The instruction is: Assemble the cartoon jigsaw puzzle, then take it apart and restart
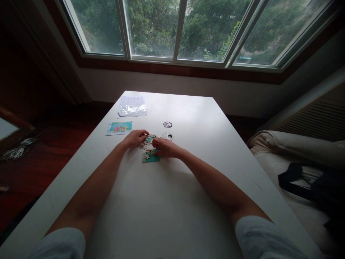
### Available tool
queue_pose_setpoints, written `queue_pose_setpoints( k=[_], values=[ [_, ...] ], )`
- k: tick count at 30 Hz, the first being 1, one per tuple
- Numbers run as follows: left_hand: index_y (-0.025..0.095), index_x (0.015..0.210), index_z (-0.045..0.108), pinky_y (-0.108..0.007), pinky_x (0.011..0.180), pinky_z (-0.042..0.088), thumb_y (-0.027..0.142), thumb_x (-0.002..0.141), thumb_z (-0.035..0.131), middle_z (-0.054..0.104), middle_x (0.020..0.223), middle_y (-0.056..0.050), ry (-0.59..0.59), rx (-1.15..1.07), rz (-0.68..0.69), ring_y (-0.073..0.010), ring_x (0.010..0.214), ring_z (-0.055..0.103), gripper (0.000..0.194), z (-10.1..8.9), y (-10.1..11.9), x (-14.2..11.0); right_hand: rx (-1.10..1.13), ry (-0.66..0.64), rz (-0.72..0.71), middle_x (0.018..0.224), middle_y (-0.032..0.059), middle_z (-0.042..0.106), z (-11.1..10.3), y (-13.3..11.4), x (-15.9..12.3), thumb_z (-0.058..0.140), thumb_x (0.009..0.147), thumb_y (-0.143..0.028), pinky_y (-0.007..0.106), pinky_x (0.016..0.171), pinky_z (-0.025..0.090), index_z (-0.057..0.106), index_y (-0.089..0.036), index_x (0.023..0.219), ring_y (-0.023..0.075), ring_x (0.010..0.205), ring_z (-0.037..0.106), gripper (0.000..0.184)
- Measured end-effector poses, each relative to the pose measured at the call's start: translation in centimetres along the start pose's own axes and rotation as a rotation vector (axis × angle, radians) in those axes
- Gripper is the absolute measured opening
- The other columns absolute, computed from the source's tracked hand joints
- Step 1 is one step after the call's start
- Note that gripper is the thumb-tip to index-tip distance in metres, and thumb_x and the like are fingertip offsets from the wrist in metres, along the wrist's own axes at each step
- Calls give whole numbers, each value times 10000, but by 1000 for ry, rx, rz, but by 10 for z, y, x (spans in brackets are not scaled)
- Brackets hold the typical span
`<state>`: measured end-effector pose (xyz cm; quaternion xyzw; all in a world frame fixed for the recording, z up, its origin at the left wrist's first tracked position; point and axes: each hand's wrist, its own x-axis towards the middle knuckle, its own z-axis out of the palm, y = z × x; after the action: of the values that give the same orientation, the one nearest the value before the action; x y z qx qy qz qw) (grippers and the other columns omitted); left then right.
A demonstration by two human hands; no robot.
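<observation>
1. Fingers (143, 132) of the left hand (134, 138) bend down at the left side of a scattered heap of small jigsaw pieces (147, 142); I cannot tell whether they pinch one. Those of the right hand (167, 148) curl inward close together at the heap's right side; whether a piece is clamped between them is too small to tell.
2. Far to the left of the left fingers, past the side of the white desk (188, 201), a tangle of pale cables (13, 154) lies on the reddish floor (58, 158).
3. Just left of the left fingers and a little farther off, a picture card (120, 128) with cartoon figures on blue lies flat.
4. Beyond the left fingers, toward the far edge, rests a shiny clear plastic bag (132, 107).
5. Between the two sets of fingers sits the heap, many-coloured and loose.
6. On the wearer's side of the heap, beside and partly beneath the right fingers, lies a green puzzle board (145, 160); a pale loose piece (147, 157) rests on it.
7. Beyond the right fingers are two round black-and-white items (167, 124), one behind the other.
8. Far right of the right fingers stands a pale padded seat (269, 169), dark cloth (291, 175) upon it.
</observation>
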<state>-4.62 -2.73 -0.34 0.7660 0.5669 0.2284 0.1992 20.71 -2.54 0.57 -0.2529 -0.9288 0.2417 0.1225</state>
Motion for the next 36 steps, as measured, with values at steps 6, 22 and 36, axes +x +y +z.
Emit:
queue_pose_setpoints(
  k=[6,22,36],
  values=[
    [223,1089,749,-245,633,456,357,828,570,727,813,-10,-46,-54,-26,-161,679,625,343,-4,5,-3,338,72,38,751,-47,556,6,19,7,675,796,-229,226,646,359,636,-196,987,108,673,475,198],
    [196,913,729,-246,632,467,499,837,637,706,823,-21,-74,-167,-12,-169,719,622,325,3,6,-1,784,411,116,694,-37,553,21,48,17,666,824,-440,242,616,417,676,-180,979,106,630,483,303],
    [159,968,686,-292,677,530,432,854,690,685,827,-29,98,-578,28,-161,723,633,296,15,6,4,687,515,154,777,0,646,32,51,21,677,798,-361,260,649,460,736,-191,996,134,688,569,268]
  ],
)
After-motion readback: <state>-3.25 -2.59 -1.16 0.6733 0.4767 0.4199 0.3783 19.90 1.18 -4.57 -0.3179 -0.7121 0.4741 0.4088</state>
